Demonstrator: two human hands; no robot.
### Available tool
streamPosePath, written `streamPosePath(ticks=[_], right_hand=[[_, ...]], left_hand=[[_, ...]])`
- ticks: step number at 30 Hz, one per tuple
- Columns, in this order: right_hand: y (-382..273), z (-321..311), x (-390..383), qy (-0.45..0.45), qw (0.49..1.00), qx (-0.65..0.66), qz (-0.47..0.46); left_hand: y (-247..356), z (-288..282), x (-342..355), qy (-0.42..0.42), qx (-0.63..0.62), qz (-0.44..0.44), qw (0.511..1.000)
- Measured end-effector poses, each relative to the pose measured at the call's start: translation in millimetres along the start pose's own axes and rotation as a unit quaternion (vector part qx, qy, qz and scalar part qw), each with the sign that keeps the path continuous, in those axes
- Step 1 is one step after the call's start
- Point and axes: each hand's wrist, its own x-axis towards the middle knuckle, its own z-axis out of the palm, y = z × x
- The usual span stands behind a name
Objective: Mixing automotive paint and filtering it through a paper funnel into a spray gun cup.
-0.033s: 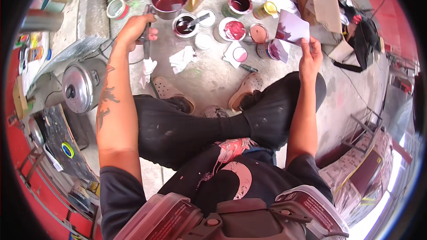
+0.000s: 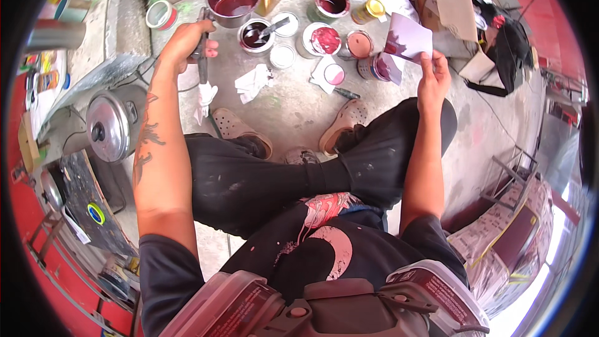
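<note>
A purple-stained sheet (image 2: 410, 37) is pinched between thumb and fingers of the right hand (image 2: 435, 79), near a labelled can (image 2: 367, 71); a dark tool (image 2: 203, 70) is gripped by the left hand's (image 2: 183, 43) curled fingers, beside a maroon-filled pot (image 2: 234, 23). Holding seems the step; steadiness would be called for next.

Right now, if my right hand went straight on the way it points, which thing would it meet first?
Besides the purplish sheet held in the right hand, probably the cardboard box ahead. The hand seems raised, though, and depth is unclear, so it might pass above.
</note>
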Motion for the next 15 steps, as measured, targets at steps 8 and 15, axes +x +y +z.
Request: streamPosePath(ticks=[8, 15], right_hand=[[23, -9, -4, 0.031, 0.999, -0.012, 0.001], [6, 76, -17, -0.056, 0.99, -0.089, -0.098]], left_hand=[[12, 19, -1, -0.016, 0.046, 0.0, 0.999], [16, 22, -8, -0.012, 0.03, 0.0, 0.999]])
